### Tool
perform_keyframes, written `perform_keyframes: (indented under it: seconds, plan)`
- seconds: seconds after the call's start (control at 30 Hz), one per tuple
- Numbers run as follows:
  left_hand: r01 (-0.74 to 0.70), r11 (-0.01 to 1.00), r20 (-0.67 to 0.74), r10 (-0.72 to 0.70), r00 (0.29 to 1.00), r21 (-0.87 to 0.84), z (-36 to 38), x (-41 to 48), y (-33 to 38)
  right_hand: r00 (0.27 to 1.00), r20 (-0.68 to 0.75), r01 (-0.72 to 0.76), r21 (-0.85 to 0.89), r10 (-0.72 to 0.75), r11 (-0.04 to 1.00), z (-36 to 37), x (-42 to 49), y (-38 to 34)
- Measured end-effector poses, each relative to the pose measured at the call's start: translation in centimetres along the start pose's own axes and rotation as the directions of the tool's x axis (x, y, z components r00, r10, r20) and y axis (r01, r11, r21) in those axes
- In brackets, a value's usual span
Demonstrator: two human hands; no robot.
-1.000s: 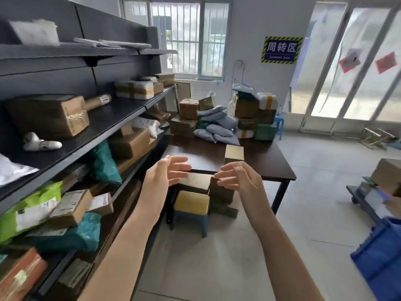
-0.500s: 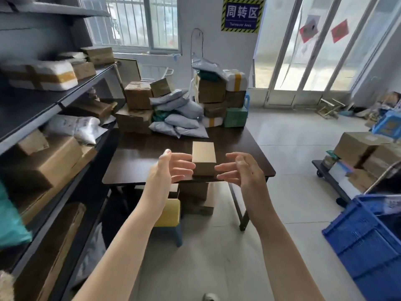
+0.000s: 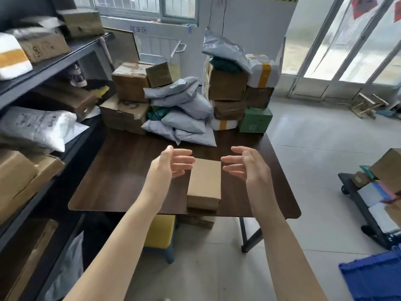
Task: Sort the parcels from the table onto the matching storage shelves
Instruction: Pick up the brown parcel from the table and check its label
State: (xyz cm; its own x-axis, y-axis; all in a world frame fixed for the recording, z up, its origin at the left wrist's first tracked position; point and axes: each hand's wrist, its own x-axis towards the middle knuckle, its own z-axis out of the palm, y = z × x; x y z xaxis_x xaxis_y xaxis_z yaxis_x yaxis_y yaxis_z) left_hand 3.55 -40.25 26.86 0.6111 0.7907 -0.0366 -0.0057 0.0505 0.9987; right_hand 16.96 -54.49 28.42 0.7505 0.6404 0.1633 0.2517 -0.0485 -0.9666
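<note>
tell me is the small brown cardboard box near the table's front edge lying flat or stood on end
Lying flat: the small brown cardboard box rests on its broad face on the dark wooden table, top face up, between the open hands, neither touching it.

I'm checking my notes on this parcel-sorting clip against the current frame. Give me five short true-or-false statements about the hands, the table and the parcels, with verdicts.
1. Both hands are open, one on each side of the small brown box. True.
2. The left hand grips a grey mailer bag. False: it holds nothing; the grey mailer bags lie at the table's far end.
3. The small brown box lies near the table's near edge. True.
4. The green box tops the right stack. False: it sits on the table at the stack's base.
5. The right hand rests on the blue crate. False: the blue crate stands on the floor, apart.
</note>
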Motion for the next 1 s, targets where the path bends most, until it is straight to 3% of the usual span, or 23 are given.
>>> perform_keyframes:
  seconds: [0.33, 0.47, 0.67, 0.87, 1.0]
  plan:
    - [0.100, 0.995, 0.073, -0.101, 0.992, 0.015, 1.1, 18.6, -5.5, 0.981, -0.129, -0.151, -0.055, 0.143, 0.987, 3.6, 13.9, 9.7]
    - [0.264, 0.964, 0.066, -0.265, 0.962, 0.019, 1.5, 23.1, -10.8, 0.953, -0.162, -0.264, -0.034, 0.255, 0.964, 4.7, 16.8, 14.5]
    - [0.479, 0.878, 0.012, -0.479, 0.878, 0.015, 1.1, 24.6, -20.2, 0.868, -0.196, -0.460, 0.025, 0.456, 0.887, 5.8, 18.1, 22.9]
    - [0.536, 0.844, -0.069, -0.535, 0.842, -0.008, 1.3, 24.8, -27.2, 0.811, -0.174, -0.563, 0.028, 0.558, 0.826, 6.4, 18.2, 29.7]
    - [0.535, 0.841, 0.019, -0.538, 0.843, 0.083, 2.0, 23.8, -30.0, 0.772, -0.113, -0.616, 0.107, 0.625, 0.780, 7.6, 17.4, 32.9]
